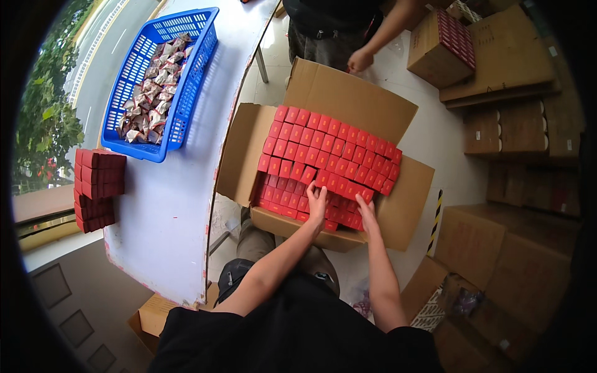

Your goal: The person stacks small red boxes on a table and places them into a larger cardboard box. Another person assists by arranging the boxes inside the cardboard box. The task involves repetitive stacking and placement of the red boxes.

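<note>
A large open cardboard carton [348, 93] stands before me, packed with rows of small red boxes [329, 146]. Its far rows sit higher than the layer at the near side. At the near edge of the raised rows, a short row of red boxes [342, 185] lies between my two hands. My left hand [316, 204] presses at the left end of that row, its fingers bent. At the right end, my right hand [367, 213] has its fingertips on the last box. Whether the row is lifted clear of the boxes below, I cannot tell.
On the white table [168, 217] at left are a blue plastic basket [177, 118] of small wrapped packets and stacked dark red boxes [98, 180]. Another person's hand [360, 60] is beyond the carton. Cardboard cartons [497, 242] line the right side.
</note>
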Motion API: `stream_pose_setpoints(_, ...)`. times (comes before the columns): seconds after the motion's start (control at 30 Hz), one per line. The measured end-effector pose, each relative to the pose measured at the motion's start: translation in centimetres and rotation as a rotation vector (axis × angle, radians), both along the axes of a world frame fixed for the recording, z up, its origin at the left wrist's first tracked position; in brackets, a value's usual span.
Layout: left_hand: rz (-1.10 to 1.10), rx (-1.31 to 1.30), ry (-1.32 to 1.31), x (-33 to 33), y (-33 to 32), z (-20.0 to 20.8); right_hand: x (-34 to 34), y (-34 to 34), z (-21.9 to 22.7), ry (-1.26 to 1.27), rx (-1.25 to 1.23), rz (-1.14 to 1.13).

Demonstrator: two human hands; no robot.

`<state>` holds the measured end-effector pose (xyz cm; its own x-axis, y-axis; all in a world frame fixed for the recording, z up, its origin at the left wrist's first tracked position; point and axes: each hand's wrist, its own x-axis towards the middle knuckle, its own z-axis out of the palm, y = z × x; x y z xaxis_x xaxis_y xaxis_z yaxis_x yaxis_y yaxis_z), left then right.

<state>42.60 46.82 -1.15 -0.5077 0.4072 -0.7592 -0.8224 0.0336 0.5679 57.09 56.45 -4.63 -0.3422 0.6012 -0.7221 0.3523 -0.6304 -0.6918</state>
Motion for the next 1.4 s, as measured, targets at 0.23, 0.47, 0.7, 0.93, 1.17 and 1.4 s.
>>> stream_pose_setpoints(0.23,0.274,-0.131,-0.294,-1.2,2.4,-2.2,-3.6,-0.6,2.4,-0.013,0.124,-0.103)
stream_pose_setpoints(0.47,0.203,-0.006,-0.485,-5.7,2.8,-3.6,-3.6,0.7,2.0,-0.011,0.079,0.06)
stream_pose_setpoints(0.7,0.111,-0.009,-0.451,-6.3,1.7,-3.8,-2.0,2.4,-1.1,-0.123,0.051,0.278)
stream_pose_setpoints(0.93,0.227,0.185,-0.47,-15.0,-1.8,-0.6,-2.5,1.8,1.2,-0.073,-0.001,0.109)
stream_pose_setpoints(1.17,0.306,0.222,-0.411,-14.1,-2.8,-0.4,-1.9,0.3,2.3,-0.012,-0.002,0.014)
stream_pose_setpoints(1.4,0.167,0.191,-0.577,-15.5,-5.2,-2.7,-1.8,-0.1,1.3,-0.042,0.059,-0.055)
